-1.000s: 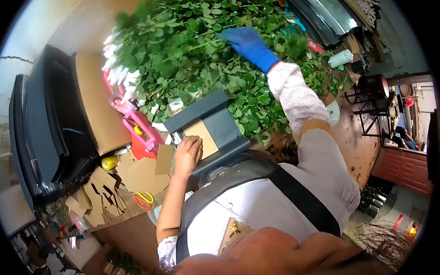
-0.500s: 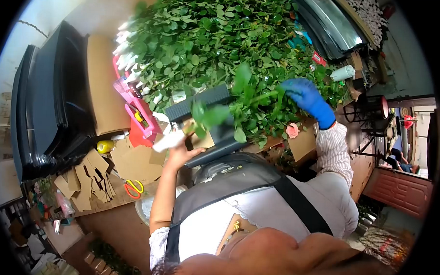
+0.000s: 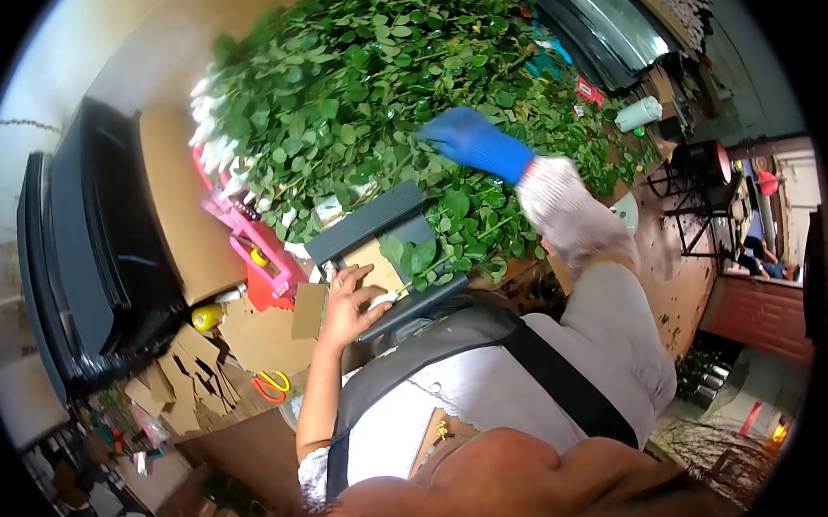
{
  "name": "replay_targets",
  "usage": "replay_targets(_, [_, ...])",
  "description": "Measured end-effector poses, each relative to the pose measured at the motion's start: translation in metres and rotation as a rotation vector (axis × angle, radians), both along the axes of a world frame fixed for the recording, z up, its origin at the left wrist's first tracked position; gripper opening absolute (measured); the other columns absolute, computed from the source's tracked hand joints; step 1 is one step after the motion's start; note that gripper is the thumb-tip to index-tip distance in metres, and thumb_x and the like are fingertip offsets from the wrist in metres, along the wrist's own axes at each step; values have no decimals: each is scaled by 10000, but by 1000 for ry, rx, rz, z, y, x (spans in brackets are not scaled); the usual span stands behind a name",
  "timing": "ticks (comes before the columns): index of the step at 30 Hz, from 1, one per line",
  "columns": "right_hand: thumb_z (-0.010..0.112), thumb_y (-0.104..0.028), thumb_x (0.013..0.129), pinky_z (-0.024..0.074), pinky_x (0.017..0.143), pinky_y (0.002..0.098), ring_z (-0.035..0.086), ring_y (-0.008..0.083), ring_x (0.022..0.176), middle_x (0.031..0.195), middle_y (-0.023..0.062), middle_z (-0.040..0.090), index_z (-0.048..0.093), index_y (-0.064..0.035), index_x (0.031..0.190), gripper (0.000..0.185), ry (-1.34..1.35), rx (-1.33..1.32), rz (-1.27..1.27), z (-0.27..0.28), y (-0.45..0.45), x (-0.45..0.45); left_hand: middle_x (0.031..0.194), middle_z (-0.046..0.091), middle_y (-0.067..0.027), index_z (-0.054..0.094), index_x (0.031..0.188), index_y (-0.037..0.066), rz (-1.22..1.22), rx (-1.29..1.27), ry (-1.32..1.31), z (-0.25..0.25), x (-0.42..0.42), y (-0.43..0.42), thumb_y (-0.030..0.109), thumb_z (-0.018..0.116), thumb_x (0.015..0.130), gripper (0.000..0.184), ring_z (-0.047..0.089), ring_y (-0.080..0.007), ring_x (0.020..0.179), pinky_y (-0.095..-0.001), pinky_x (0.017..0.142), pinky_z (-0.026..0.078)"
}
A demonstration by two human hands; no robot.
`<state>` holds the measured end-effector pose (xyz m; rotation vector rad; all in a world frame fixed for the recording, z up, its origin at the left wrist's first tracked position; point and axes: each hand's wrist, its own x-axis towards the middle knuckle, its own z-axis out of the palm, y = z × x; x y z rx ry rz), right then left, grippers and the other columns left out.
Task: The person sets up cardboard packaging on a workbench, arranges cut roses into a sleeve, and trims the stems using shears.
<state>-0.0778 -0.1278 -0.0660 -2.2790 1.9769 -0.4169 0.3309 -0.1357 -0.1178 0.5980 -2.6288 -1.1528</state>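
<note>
My bare left hand (image 3: 347, 304) rests with fingers apart on the brown cardboard (image 3: 371, 264) lying in the dark ridged wrapping sheet (image 3: 365, 222). A leafy rose stem (image 3: 420, 261) with a white-wrapped head lies on that cardboard beside my left thumb; whether the hand grips it is unclear. In its blue glove, my right hand (image 3: 468, 140) reaches over the large heap of green rose stems (image 3: 347, 92). Its fingertips are blurred against the leaves, so I cannot see whether they hold one.
Left of the heap stand a pink tool (image 3: 266, 261), a yellow roll (image 3: 208, 318) and stacked black sheets (image 3: 95, 238). Scissors (image 3: 271, 385) lie near cut cardboard pieces (image 3: 186, 378). A pale green roll (image 3: 639, 113) is at the upper right.
A rose stem now lies on the cardboard by my left hand. My right hand has moved from the right edge of the heap back over its middle, and the view has shifted.
</note>
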Motion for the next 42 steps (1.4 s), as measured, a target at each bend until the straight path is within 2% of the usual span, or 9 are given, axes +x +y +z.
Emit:
replay_targets(4, [609,-198,901,514,787,444,672,302,955,1004,91,706,700,-158,1099,222,437,139,-151,-93,-45,10,1347,562,-125,756,959,112,-9,57,-42,0,1,0,287,802,749,277,433,-373,1292,-535,1145,247])
replay_targets(5, [606,-216,915,510,798,453,686,294,999,1060,86,722,702,-158,1109,225,456,659,-217,-93,-55,19,1350,561,-123,757,958,110,10,92,-35,0,2,1,284,806,742,282,430,-372,1296,-545,1145,239])
replay_targets(9, [599,-239,889,536,781,472,704,274,968,1090,102,722,700,-126,1121,278,533,955,-51,-83,-9,35,1347,563,-119,759,950,109,23,83,-38,0,2,1,258,821,727,275,428,-370,1301,-547,1142,248])
replay_targets(16, [577,-233,893,551,779,425,683,326,883,1024,121,702,626,-172,1237,353,199,302,-192,-12,-63,16,1332,572,-122,765,931,106,44,115,-19,-2,0,1,240,830,720,258,433,-370,1301,-549,1144,246])
replay_targets(20, [619,-237,889,409,997,424,533,267,1187,1260,67,557,468,-136,1380,524,518,-111,-92,-93,-128,23,1349,561,-107,765,947,122,31,125,-31,-4,0,0,241,833,710,274,429,-371,1305,-586,1143,226])
replay_targets(31, [694,-13,758,543,882,375,642,250,990,1047,52,671,667,-185,1101,385,298,267,-187,9,-98,4,1346,567,-110,766,936,123,49,112,-3,-7,2,2,252,843,705,276,429,-377,1307,-582,1138,232])
replay_targets(37, [704,8,704,454,1004,425,536,268,1226,1349,49,542,509,-233,1363,728,486,-444,-285,88,-83,-13,1347,569,-110,765,939,113,43,122,-13,-6,2,1,238,849,690,291,429,-380,1302,-547,1144,260])
replay_targets(39, [654,-15,775,427,1040,427,495,272,1275,1412,53,485,434,-234,1436,730,662,-379,-318,15,-93,-30,1354,564,-108,767,944,112,36,125,-15,-4,2,0,238,846,691,292,432,-381,1296,-544,1146,258])
replay_targets(42, [616,-175,884,390,1044,496,481,283,1320,1538,128,382,439,-177,1453,596,611,452,-322,-25,-54,-2,1358,561,-110,767,944,108,42,117,-19,-1,2,1,240,842,692,295,434,-386,1288,-540,1144,259])
